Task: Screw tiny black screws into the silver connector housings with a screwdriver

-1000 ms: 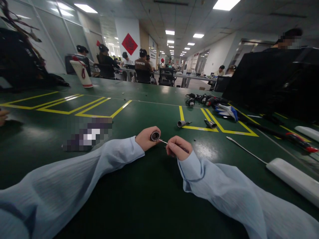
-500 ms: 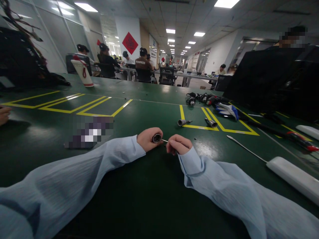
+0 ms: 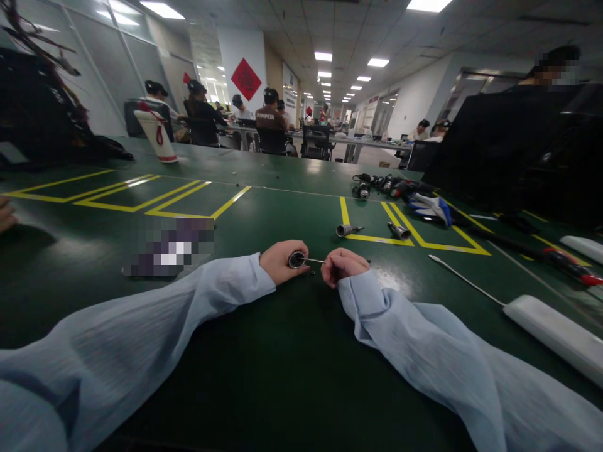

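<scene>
My left hand (image 3: 281, 262) is wrapped round a round metal part (image 3: 296, 259), its open end facing me. A thin metal rod (image 3: 315, 260) runs from that opening to my right hand (image 3: 343, 266), whose closed fingers grip its other end. Whatever handle the rod has is hidden in the fingers. A tiny dark piece (image 3: 313, 273) lies on the green table (image 3: 264, 376) just below, between the hands. Beyond my right hand, one metal part (image 3: 347, 231) and another (image 3: 398, 231) lie near yellow tape lines.
A pixelated object (image 3: 172, 248) lies left. At the back right are black parts (image 3: 377, 185) and a blue-white glove (image 3: 431, 209). A white power strip (image 3: 556, 336) with its cable is on the right. A paper cup (image 3: 157, 137) stands back left; another person's hand (image 3: 6, 214) shows at the left edge.
My right hand has shifted slightly right and turned, away from my left hand, and more of the thin rod shows between them. My left hand has hardly moved.
</scene>
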`<state>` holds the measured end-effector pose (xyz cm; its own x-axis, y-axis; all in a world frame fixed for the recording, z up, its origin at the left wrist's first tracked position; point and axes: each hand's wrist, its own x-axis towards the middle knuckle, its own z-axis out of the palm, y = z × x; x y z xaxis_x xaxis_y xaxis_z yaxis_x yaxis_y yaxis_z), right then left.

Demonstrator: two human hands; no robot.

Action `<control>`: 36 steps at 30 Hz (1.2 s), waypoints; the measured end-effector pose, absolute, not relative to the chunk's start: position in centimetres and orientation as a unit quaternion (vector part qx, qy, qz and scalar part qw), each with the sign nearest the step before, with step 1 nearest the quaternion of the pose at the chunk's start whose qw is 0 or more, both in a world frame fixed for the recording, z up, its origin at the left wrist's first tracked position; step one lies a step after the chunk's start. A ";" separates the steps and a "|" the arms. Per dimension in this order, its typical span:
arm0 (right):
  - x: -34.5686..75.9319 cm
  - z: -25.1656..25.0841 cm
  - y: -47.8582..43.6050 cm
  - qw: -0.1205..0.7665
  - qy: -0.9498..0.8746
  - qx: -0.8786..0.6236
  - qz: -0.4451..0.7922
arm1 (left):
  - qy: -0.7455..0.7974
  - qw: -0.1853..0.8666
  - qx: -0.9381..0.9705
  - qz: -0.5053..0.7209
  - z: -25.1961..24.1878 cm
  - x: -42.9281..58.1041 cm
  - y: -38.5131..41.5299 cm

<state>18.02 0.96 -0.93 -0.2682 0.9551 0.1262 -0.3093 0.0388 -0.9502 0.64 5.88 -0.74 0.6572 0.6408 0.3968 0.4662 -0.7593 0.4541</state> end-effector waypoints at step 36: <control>17.7 -2.2 1.8 0.534 -0.464 -0.183 0.683 | 0.343 0.293 0.827 0.334 0.0 0.8 5.9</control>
